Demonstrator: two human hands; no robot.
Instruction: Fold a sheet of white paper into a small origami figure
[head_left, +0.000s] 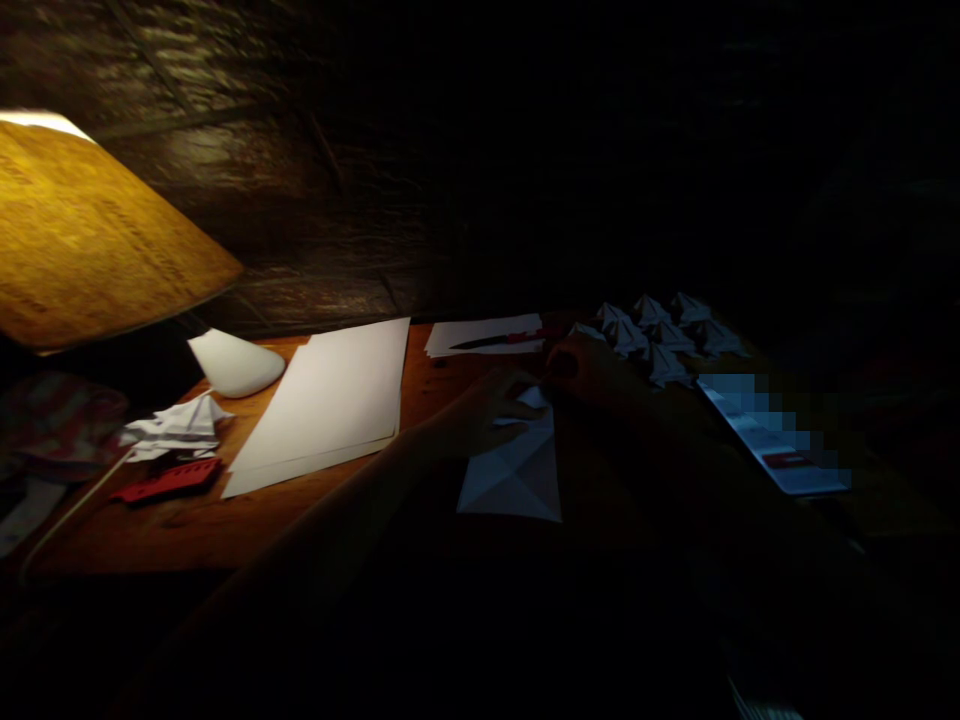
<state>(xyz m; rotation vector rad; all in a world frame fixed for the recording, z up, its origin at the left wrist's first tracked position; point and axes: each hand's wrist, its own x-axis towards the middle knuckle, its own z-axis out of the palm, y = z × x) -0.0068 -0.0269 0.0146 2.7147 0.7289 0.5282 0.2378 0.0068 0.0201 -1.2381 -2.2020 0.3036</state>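
Mid-fold, by the look of it. The creased sheet (517, 475) is in front of the person on the wooden table (429, 392); call it the clock centre, 12 being the far side. Its far end is under the fingers; its near end lies flat, with crease lines crossing in an X, so pre-creasing looks done there and shaping doesn't. Far end too dark to judge.

Left hand (486, 412) lies over the sheet, fingers apart, pressing more than pinching as far as I can judge. Right hand (589, 365) is at the far end, toward 1 o'clock, fingertips near the paper; can't tell if they close on it.

Between 1 and 2, a cluster of folded pieces (666, 366), pointed and faceted, looks complete; exact count unclear, some overlap. Flat stock shows too: large white sheets (330, 400) near 10, smooth and straight-edged, and a smaller paper stack (472, 328) just short of 12 with a red-handled knife (480, 343) lying on it, dark blade.

At 9, a rumpled white paper shape (180, 428), sharp ridges, with a glossy red object (171, 482) just on its near side. At 10, a yellow-brown, parchment-like lampshade (105, 240), lit, near a smooth rounded white object (236, 365). At 3, a glowing bluish screen (754, 435), partly pixelated. Rough dark wall (202, 200) behind.
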